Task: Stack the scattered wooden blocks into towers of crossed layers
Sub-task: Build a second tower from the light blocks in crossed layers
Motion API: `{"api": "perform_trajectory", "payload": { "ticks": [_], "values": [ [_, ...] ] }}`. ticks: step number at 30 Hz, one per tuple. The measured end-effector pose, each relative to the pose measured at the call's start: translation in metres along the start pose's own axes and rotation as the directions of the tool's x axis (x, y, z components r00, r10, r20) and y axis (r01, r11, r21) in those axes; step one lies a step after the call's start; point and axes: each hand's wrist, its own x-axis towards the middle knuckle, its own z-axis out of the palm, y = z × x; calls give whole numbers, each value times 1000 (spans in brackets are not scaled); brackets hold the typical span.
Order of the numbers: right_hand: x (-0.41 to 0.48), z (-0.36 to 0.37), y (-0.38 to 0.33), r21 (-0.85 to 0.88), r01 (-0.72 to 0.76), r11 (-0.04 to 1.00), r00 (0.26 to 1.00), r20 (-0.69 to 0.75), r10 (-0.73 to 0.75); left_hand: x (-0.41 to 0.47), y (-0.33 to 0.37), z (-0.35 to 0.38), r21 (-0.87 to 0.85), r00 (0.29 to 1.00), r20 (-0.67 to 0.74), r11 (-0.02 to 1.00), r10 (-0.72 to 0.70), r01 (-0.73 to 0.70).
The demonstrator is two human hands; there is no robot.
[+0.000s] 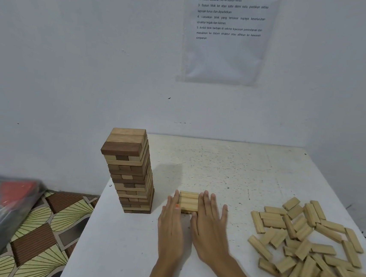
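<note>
While your left hand (170, 225) and right hand (210, 227) flank the low stack (188, 202) | fingers straight, touching its sides | gripping nothing

Pressing flat left hand (170, 224) and right hand (210, 228) against low layer of pale wooden blocks (188, 201) on white speckled table (231, 165). Tall tower of mixed brown wooden blocks (129, 171) left, loose pale wooden block heap (314, 251) right.

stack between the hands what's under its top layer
On the stack only a strip of near face shows below it. The left hand and right hand cover its sides, so layers cannot be counted.
</note>
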Motion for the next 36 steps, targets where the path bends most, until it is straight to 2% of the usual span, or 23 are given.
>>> {"api": "perform_trajectory", "payload": {
  "ticks": [3,6,8,10,13,18,20,23,26,31,36],
  "values": [
    [1,3,2,-16,6,1000,1000,-23,-6,-1,-4,2,88,998,-30,995,52,-49],
    [2,5,3,-18,8,1000,1000,-28,-9,-1,-6,2,54,999,-30,998,34,-32],
    [2,5,3,-15,1,1000,999,-39,-1,0,-10,3,129,994,-53,988,97,-90],
    [1,4,2,5,-11,1000,1000,-23,11,1,-15,6,171,995,-48,982,84,-75],
    [0,4,2,35,-9,999,999,-31,10,0,-9,5,126,999,-42,992,33,-27],
    [-2,0,4,164,44,985,999,-4,-44,-3,11,-4,-54,999,5,998,-39,39],
    [-3,-1,8,306,79,949,995,-82,-56,-4,14,-5,-52,1000,-3,998,-28,28],
    [-9,-13,13,570,28,821,998,-63,10,-7,23,-5,-123,998,-54,992,-28,21],
    [-23,-33,15,767,5,641,992,-84,92,-15,36,-6,-73,988,-107,990,112,-120],
    [-48,-67,36,829,68,554,956,-214,203,-40,66,10,-156,982,-46,970,182,-187],
    [-70,-94,72,856,70,512,889,-286,357,-64,96,40,-152,962,95,958,257,-242]
  ]
}}
